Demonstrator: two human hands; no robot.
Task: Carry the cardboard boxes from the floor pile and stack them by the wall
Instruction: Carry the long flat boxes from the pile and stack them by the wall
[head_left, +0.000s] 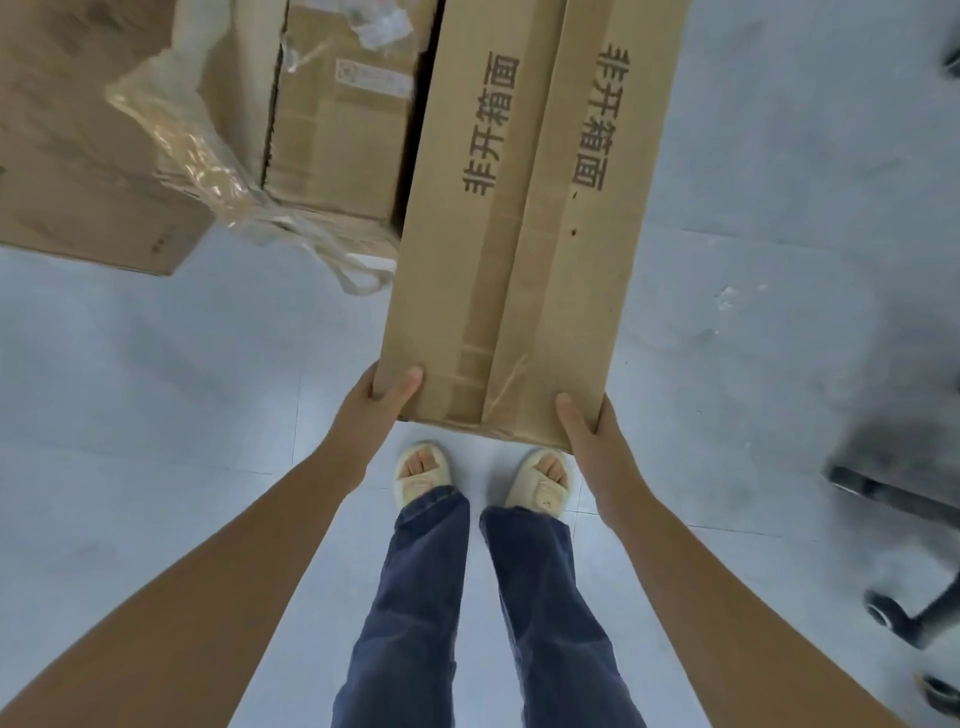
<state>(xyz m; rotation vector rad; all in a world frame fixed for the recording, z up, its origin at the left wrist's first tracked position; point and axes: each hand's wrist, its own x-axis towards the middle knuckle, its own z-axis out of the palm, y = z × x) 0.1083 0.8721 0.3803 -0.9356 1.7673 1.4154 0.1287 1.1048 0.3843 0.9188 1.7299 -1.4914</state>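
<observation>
- The left hand (390, 391) and the right hand (584, 422) form the grip: each clamps a near corner of a long cardboard box (524, 234), thumb laid over the top face, fingers curled out of sight beneath.
- The box runs lengthwise away from the grip, from the frame's centre up past the top edge, leaning slightly rightward; the whole of it lies ahead of the hands, so the far end hangs unsupported by them.
- Both hands sit about level at the near end, neither plainly nearer the load.
- Its near edge hovers above two feet in pale sandals (422, 475); whether the far end rests on anything is hidden beyond the frame.
- At upper left, just beside the box's left edge, stand other cardboard boxes (343, 130) on the floor (156, 389), with crumpled clear plastic wrap (208, 156) trailing toward the carried box.
- At the right edge, a dark wheeled chair base (904, 545), blurred, stands well apart but would crowd a swing rightward.
- No wall shows.
</observation>
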